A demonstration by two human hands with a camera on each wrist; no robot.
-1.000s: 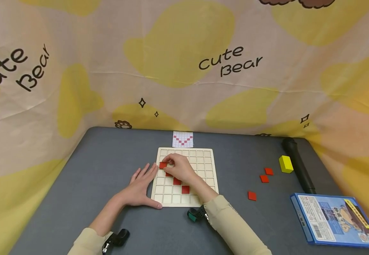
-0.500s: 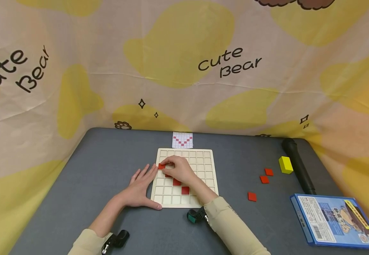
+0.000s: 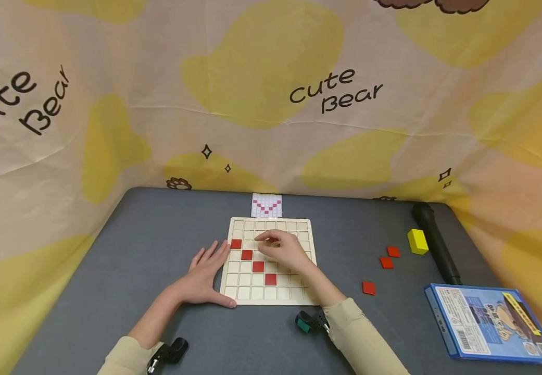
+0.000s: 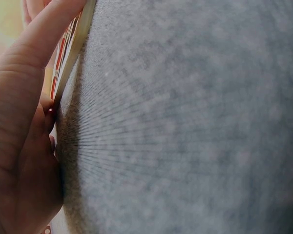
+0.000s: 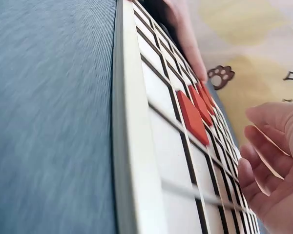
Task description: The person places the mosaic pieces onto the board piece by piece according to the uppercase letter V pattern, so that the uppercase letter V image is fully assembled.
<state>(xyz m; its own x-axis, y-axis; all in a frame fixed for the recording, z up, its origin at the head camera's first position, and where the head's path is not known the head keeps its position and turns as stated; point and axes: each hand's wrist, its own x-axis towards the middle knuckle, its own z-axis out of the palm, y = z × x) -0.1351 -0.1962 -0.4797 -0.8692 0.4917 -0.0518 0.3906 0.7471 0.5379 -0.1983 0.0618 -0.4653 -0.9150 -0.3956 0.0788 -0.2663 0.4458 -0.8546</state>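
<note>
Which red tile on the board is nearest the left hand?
The red tile at the diagonal's upper-left end in the head view, beside the left hand; the other three tiles sit progressively farther right.

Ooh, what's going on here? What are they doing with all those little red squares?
A person is working at a cream square board marked with a grid. Their left hand rests at its left edge, and their right hand is over it, with nothing visible in its grasp. Four flat red square tiles show on the board in a slanting line. Three loose red square tiles lie to the right, and a small white card with a pink V of squares lies beyond it.
</note>
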